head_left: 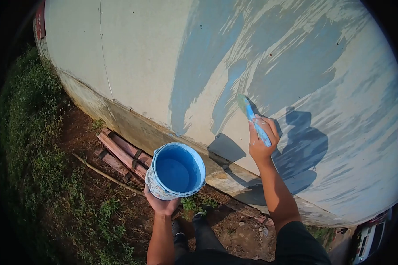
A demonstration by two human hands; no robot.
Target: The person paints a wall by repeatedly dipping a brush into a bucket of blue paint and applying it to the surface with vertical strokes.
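My right hand (264, 138) is closed around the blue handle of a paintbrush (254, 115). The brush's bristles touch or nearly touch the pale wall (137, 57), at the lower edge of fresh blue-grey strokes. From below and the side, my left hand (160, 201) grips a paint bucket (153, 180), holding it a little tilted in front of the wall's base. Blue paint (172, 172) lies inside the bucket, and its rim and outside are smeared with paint. The fingers of my left hand are partly hidden behind the bucket.
Pinkish wooden beams (124, 150) lie on the ground by the wall's foot, beside a long thin stick (106, 174). Grass and weeds (35, 119) cover the left side. My shoes stand on bare soil below the bucket. A white vehicle (370, 240) is at the lower right.
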